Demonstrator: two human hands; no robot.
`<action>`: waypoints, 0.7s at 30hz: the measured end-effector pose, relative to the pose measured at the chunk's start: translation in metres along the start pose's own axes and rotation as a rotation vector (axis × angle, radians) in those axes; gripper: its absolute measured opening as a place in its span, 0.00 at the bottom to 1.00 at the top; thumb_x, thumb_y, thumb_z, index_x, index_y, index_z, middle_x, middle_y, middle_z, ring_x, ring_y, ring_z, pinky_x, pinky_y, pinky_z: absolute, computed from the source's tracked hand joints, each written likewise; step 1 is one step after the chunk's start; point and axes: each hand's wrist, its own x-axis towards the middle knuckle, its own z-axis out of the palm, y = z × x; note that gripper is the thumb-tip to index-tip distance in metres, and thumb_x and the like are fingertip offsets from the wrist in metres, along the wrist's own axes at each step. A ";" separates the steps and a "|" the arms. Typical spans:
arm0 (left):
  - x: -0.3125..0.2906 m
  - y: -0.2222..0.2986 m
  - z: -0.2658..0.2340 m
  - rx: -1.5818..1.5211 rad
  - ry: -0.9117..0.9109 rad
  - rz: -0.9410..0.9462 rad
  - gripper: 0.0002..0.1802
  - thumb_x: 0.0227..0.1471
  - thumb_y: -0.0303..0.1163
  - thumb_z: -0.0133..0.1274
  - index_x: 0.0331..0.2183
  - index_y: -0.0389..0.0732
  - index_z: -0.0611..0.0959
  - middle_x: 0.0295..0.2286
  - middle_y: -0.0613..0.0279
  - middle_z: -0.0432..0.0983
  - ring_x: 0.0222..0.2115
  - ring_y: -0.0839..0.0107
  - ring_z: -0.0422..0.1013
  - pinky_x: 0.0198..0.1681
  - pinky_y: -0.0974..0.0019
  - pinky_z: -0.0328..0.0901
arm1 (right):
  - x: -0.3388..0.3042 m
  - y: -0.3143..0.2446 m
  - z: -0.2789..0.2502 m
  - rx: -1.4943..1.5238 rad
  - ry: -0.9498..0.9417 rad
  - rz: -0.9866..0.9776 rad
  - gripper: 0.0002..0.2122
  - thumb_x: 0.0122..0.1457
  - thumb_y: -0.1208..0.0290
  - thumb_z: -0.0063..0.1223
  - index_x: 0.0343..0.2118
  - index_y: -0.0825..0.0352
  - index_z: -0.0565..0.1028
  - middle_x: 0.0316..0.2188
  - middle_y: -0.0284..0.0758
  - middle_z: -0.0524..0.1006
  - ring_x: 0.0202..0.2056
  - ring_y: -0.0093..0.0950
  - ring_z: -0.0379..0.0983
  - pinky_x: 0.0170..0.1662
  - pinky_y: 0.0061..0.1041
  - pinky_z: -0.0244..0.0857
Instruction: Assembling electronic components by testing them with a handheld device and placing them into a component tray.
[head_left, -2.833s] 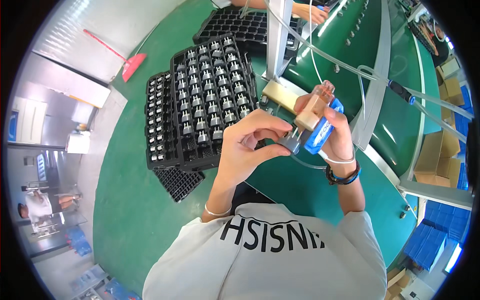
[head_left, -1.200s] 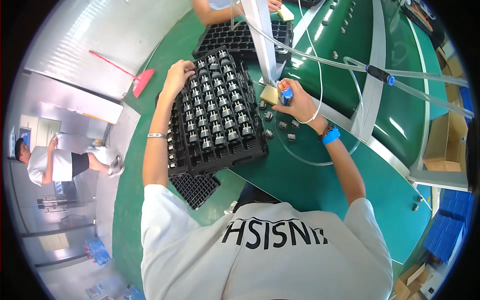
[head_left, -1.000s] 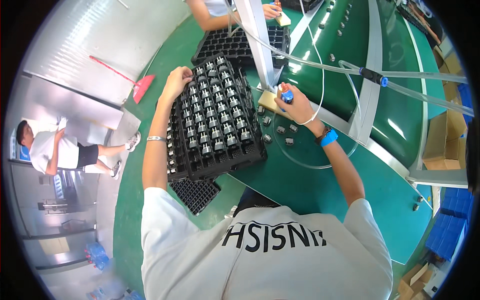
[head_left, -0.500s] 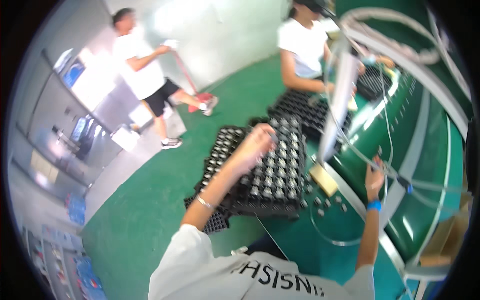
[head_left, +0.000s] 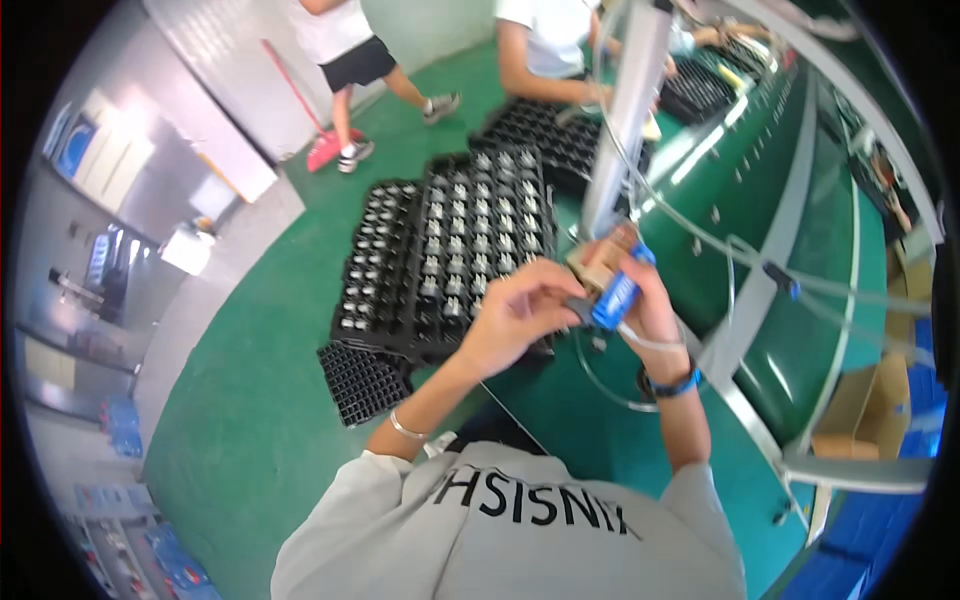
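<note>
Pinching a small dark plug point(head_left: 579, 310) with my left hand point(head_left: 517, 314), my right hand point(head_left: 656, 304) wrapped around a boxy blue-and-tan tool point(head_left: 620, 294), both near the right edge of a gridded black plastic tray point(head_left: 436, 348).

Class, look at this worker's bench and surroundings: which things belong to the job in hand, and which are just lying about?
In the job, it seems:
- dark part, pinched in the left hand
- blue tool, held in the right hand
- pronged parts, set in a tray

Probably just lying about:
- red broom or dustpan
- cardboard box
</note>
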 end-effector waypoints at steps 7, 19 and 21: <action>-0.002 -0.007 0.008 0.034 -0.038 0.031 0.14 0.39 0.12 0.52 0.34 0.31 0.75 0.35 0.59 0.64 0.36 0.71 0.68 0.42 0.72 0.66 | -0.014 -0.008 -0.011 -0.140 -0.027 0.111 0.19 0.51 0.58 0.45 0.39 0.69 0.66 0.36 0.35 0.70 0.37 0.25 0.69 0.42 0.23 0.63; 0.030 -0.014 -0.033 0.446 0.137 -0.020 0.19 0.39 0.21 0.55 0.37 0.37 0.72 0.38 0.62 0.67 0.36 0.73 0.67 0.41 0.69 0.64 | -0.013 0.004 -0.071 -0.465 0.313 0.032 0.16 0.54 0.65 0.46 0.42 0.69 0.63 0.39 0.33 0.67 0.39 0.20 0.66 0.41 0.18 0.61; 0.062 -0.013 -0.077 0.920 0.195 0.062 0.11 0.42 0.25 0.52 0.33 0.37 0.76 0.34 0.60 0.71 0.34 0.71 0.69 0.37 0.69 0.64 | 0.002 0.020 -0.126 -0.755 0.264 -0.146 0.15 0.53 0.70 0.47 0.41 0.71 0.64 0.37 0.32 0.68 0.38 0.21 0.66 0.41 0.19 0.60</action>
